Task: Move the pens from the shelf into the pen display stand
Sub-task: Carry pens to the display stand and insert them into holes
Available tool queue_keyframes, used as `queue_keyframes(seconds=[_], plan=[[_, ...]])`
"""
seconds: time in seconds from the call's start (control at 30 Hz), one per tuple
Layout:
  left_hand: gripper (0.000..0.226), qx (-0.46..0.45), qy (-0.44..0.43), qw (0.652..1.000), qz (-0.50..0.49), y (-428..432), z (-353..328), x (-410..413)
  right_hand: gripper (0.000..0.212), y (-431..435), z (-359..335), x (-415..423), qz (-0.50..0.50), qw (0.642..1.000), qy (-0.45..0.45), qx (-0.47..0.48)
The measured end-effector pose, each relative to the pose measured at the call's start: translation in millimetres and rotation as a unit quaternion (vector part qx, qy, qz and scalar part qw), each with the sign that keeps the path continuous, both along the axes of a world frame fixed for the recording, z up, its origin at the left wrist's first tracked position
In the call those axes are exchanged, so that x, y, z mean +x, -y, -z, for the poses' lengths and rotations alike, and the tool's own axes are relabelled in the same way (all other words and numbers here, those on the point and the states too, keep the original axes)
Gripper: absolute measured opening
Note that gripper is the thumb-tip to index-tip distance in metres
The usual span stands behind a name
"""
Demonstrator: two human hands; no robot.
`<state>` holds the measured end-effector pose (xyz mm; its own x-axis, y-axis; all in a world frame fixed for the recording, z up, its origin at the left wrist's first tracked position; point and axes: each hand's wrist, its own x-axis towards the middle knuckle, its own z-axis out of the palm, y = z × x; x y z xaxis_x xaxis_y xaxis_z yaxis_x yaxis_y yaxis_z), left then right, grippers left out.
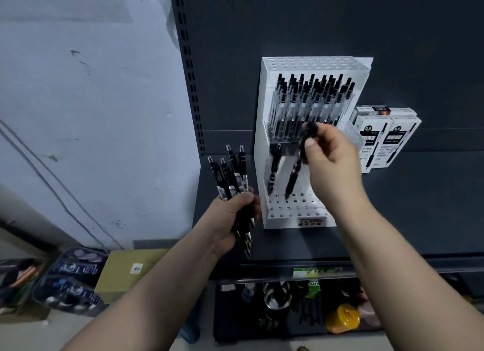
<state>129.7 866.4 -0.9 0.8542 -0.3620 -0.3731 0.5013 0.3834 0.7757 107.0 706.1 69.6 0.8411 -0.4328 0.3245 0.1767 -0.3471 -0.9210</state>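
While the left hand (233, 219) hovers just left of the stand, its fingers curled round a bundle of pens (230, 172) with clip ends up and tips poking out below the palm, the step in hand is seating one pen in the lower tier of the pen display stand (311, 221), which stands on the dark shelf (392, 206). Its upper tier is packed with upright pens (311, 99); the lower tier holds a single pen (273, 172) at its left — most holes there show open. Beside that one, the slanting pen (294, 172) points down, its tip at or just above a hole; whether it has entered I cannot tell. The right hand (332, 156) pinches its upper end between thumb and fingertips, wrist raised, forearm reaching in from the lower right. The next move, I judge, calls for tipping the pen more upright and letting it drop — then drawing another from the bundle.
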Motion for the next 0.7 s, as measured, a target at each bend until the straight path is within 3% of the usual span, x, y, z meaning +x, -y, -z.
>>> queue_keyframes(seconds=[0.2,0.47,0.7], plan=[[0.008,0.005,-0.001,1.000,0.003,-6.7,4.8,-3.5,0.030,-6.7,15.0,6.2,0.039,0.997,0.059,-0.025],[0.008,0.017,0.010,1.000,0.010,-13.4,4.9,-10.6,0.006,-11.8,62.2,7.5,0.034,0.989,-0.022,-0.145],[0.009,0.012,0.022,0.999,0.024,-10.9,4.9,-15.7,0.009,-11.2,61.2,7.1,0.042,0.974,-0.026,-0.223]])
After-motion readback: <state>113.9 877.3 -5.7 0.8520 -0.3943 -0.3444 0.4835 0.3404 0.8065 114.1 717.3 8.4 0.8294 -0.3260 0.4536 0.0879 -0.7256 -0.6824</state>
